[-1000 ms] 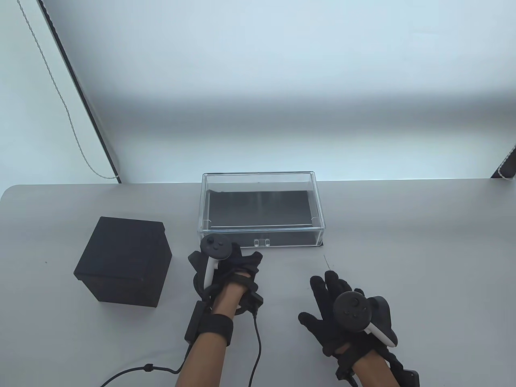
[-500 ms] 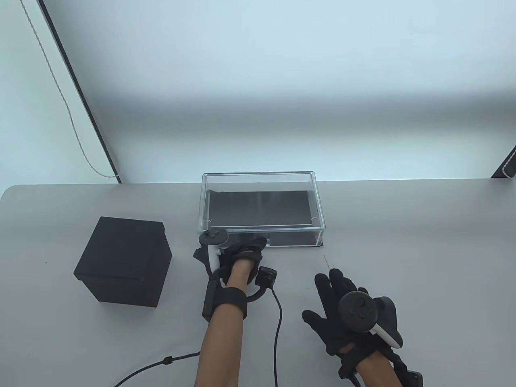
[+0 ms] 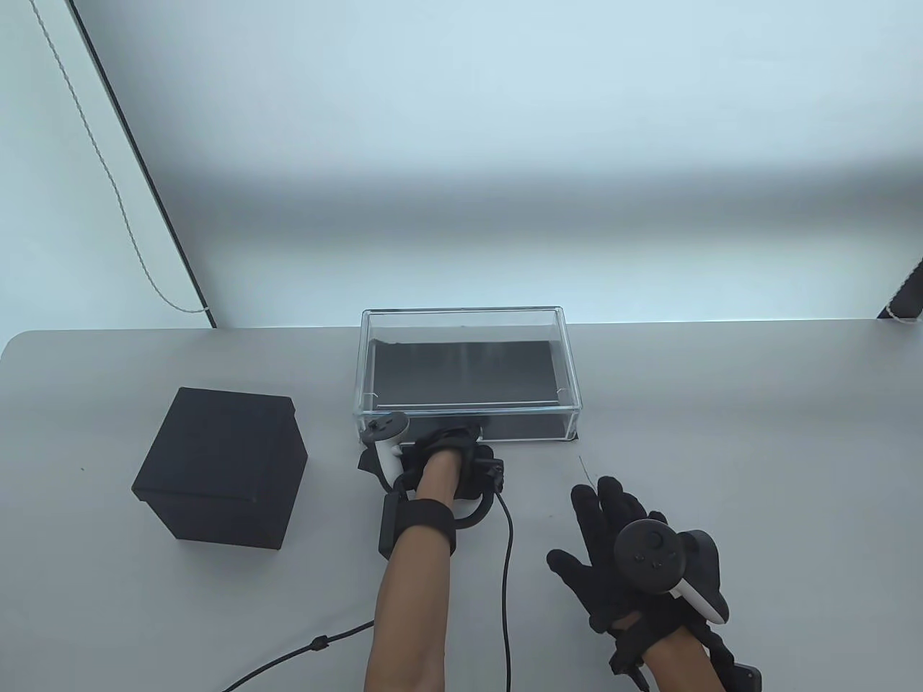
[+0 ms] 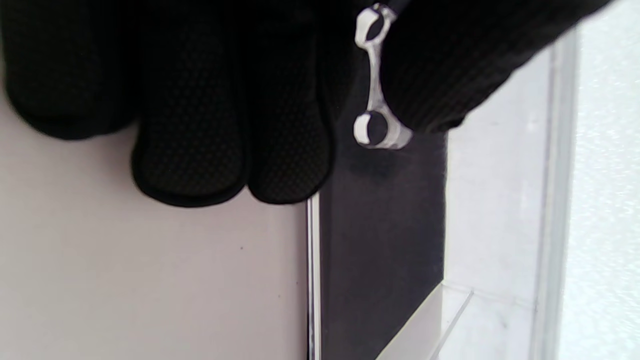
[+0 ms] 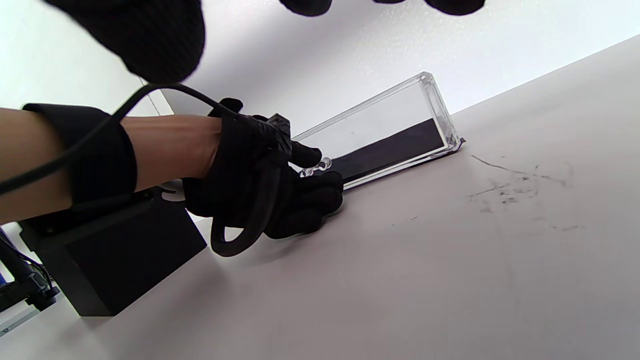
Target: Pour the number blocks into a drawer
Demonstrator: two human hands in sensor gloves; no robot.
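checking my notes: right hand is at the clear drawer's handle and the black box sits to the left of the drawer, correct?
Not quite: the left hand is at the clear drawer's handle, as the table view shows. The right hand lies apart from it. The black box sits left of the drawer.

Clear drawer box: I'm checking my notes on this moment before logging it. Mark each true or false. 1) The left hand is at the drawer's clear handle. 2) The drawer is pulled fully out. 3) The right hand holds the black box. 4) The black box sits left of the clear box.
1) True: the left hand pinches the handle.
2) False: the drawer sits inside the clear box.
3) False: the right hand is spread, apart from the black box.
4) True.
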